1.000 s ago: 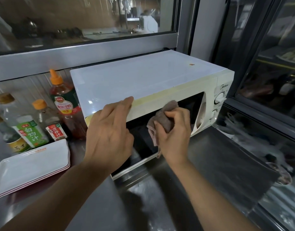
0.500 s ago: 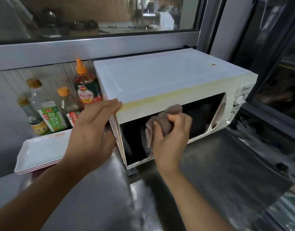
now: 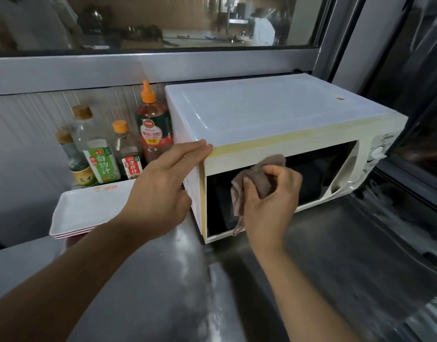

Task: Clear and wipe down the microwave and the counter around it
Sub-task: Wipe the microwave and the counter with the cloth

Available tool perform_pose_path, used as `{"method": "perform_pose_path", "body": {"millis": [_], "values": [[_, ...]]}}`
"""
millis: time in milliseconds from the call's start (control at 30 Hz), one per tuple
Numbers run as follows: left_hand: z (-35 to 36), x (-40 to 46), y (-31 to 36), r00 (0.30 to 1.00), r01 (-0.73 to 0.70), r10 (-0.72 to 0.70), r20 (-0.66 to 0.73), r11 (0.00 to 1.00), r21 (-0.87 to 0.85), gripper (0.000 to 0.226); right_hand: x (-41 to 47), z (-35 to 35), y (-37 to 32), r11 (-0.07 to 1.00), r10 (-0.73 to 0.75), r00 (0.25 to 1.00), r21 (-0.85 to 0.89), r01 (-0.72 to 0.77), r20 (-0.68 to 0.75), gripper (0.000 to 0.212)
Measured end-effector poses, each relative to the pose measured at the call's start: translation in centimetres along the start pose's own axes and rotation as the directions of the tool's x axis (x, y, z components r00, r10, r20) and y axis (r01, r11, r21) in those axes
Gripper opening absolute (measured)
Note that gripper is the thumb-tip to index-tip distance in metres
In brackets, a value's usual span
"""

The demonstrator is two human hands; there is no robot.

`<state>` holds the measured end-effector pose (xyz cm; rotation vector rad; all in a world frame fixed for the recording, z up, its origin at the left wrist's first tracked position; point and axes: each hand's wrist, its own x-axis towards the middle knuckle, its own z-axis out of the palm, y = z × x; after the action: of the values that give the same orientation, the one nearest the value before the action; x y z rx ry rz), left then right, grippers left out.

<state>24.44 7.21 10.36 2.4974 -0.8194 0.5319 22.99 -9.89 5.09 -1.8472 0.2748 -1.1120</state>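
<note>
While the left hand (image 3: pixel 160 191) steadies the white box-shaped microwave (image 3: pixel 274 134) at its nine-o'clock corner, fingers straight, right-hand fingers (image 3: pixel 269 193) bunch a brown cloth (image 3: pixel 259 178) against its dark door: door-wiping in hand; next, likely the steel surface (image 3: pixel 163 292).

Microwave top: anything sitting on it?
The microwave top carries only a small orange speck near its back right; left hand fingers cover its front-left corner.
</note>
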Motion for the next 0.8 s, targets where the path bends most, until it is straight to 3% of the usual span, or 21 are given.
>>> {"method": "perform_pose_path", "body": {"millis": [300,467,567,700,800], "values": [[-1.9,0.4,-0.6,0.987,-0.065,0.05,0.155,0.994,0.09,0.09,-2.9,1.4,-2.6,0.996,-0.08,0.993,0.052,0.076,0.085,0.03],[-1.3,0.3,-0.8,0.99,-0.04,0.029,0.135,0.996,0.08,0.094,-3.6,2.4,-1.9,0.986,-0.157,0.985,0.065,0.153,0.066,0.032],[-0.9,0.1,-1.0,0.993,-0.029,0.02,0.118,0.997,0.073,0.096,-4.9,2.7,0.3,0.976,-0.215,0.967,0.0,0.217,0.141,0.029],[-0.7,0.0,-0.8,0.993,-0.014,0.006,0.117,0.998,0.065,0.097,-7.4,2.3,2.9,0.972,-0.168,0.951,-0.118,0.203,0.259,0.022],[-0.8,-0.1,-0.7,0.992,-0.013,0.006,0.124,0.998,0.056,0.099,-6.8,2.1,1.9,0.981,-0.139,0.965,-0.099,0.164,0.222,0.025]]}}
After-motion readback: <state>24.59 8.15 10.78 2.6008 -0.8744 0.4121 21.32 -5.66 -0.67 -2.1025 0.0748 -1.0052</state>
